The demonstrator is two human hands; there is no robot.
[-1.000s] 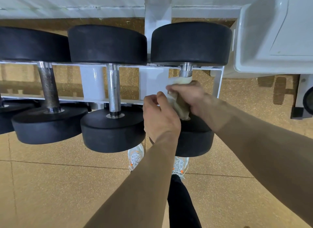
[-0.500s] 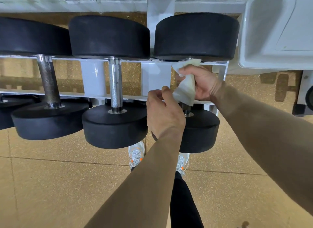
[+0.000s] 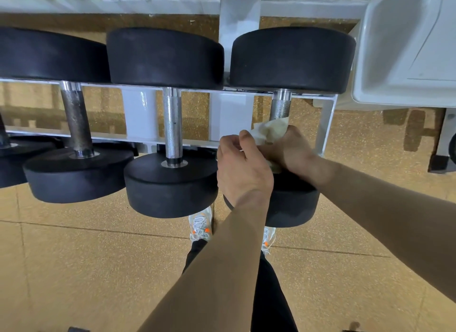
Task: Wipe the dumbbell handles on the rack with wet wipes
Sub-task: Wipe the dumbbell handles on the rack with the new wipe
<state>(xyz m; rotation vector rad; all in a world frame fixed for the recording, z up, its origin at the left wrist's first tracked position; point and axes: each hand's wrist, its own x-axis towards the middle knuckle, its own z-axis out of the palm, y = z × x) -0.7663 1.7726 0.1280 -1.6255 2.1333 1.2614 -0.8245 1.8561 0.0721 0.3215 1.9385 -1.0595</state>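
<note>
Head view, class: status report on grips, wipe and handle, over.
Right grip wraps wet wipe round rightmost dumbbell handle, near end. Left grip curled alongside, hold unclear. Nothing blocking the handle.

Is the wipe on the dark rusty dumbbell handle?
No, the right hand grips the white wet wipe around the rightmost dumbbell's shiny steel handle.

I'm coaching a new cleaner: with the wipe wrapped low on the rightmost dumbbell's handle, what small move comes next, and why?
Probably slide the right hand and its wet wipe up the handle toward the far head: the wipe covers only the lower stretch, and the knurled part above shows bare.
</note>
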